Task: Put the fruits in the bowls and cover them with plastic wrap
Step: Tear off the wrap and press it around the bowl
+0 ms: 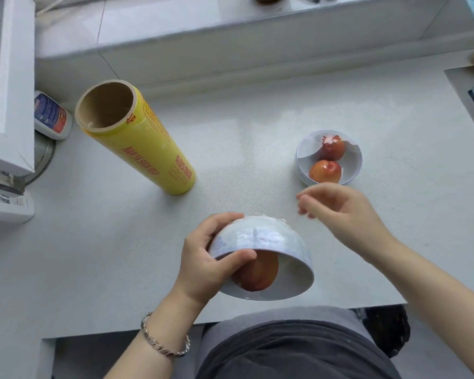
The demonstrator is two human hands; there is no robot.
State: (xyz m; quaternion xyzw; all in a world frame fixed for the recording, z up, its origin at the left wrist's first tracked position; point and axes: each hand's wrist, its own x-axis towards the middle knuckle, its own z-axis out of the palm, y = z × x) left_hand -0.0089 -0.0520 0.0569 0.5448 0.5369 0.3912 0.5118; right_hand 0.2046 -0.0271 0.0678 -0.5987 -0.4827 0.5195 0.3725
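left hand [203, 263] grips the tilted bowl [257, 236], thumb over its rim by the fruit [260, 274] inside, likely to tuck wrap underneath; right hand [345, 212] hovers just beyond that bowl, loosely curled, empty; wrap roll [143, 143] stands beyond-left

Tilted bowl [260, 236] holds one red fruit [257, 272]; second bowl [352, 166] holds two; wrap roll [148, 149] stands left.

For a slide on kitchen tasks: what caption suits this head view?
Left hand tilts a bowl holding one fruit; right hand hovers beside a second bowl of two fruits.
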